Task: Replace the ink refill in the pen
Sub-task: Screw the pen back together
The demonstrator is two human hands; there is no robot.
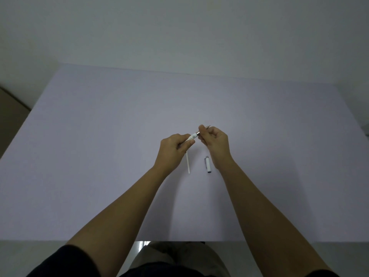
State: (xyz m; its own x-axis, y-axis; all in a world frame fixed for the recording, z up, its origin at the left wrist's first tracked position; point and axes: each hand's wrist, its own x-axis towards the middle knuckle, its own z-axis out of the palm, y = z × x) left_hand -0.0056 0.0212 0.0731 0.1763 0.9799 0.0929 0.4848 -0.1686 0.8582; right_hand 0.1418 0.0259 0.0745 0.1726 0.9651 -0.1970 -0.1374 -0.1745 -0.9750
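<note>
A white pen (193,136) is held in the air above the middle of the table, between both hands. My left hand (173,148) grips its white barrel. My right hand (216,141) pinches the front end, where a metal ring and the tip (208,126) show past my fingers. Below the hands, a thin white refill (188,163) lies on the table, its upper end hidden by my left hand. The white pen cap (207,164) with a clip lies to its right, close to my right wrist.
The table (99,156) is a wide pale lilac surface set against a plain wall. Its near edge runs just in front of my lap, and its left edge drops to a brown floor.
</note>
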